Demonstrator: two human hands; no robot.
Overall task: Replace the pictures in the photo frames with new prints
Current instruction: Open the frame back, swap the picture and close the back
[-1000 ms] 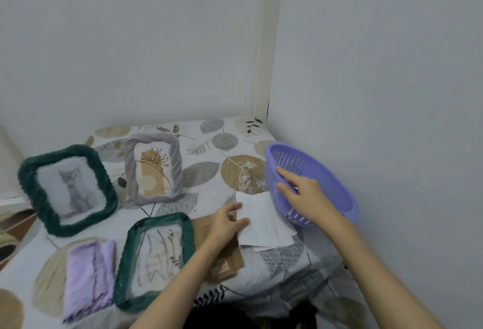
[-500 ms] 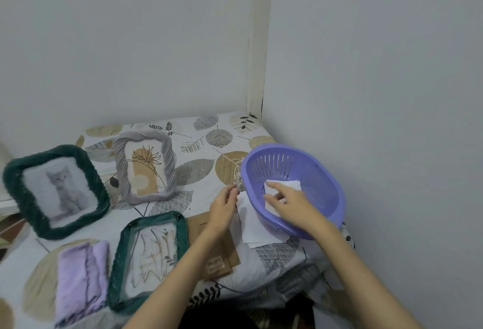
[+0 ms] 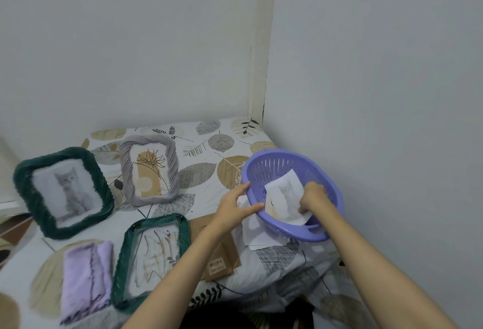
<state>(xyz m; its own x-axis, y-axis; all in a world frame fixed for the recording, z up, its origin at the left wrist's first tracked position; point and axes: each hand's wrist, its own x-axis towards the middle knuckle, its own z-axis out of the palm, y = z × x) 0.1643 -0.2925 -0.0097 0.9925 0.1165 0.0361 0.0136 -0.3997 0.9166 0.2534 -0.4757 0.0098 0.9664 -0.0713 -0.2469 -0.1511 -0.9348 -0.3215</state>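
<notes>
1. Dark green frame (image 3: pixel 61 192) with grey kitten print, propped upright, far left; untouched.
2. Grey ribbed frame (image 3: pixel 150 169), botanical print, upright beside it; liable to topple if bedding shifts.
3. Second green frame (image 3: pixel 153 255), flat, beside folded lilac cloth (image 3: pixel 85 279).
4. Left hand (image 3: pixel 235 207), fingers spread narrow, steadying rim of purple basket (image 3: pixel 326 185); tipping likely if released.
5. Right hand (image 3: pixel 315 198), fingers curled on cat print (image 3: pixel 285 200) inside basket; creasing risk. Loose white sheets (image 3: pixel 254 234) under basket, prone to sliding.
</notes>
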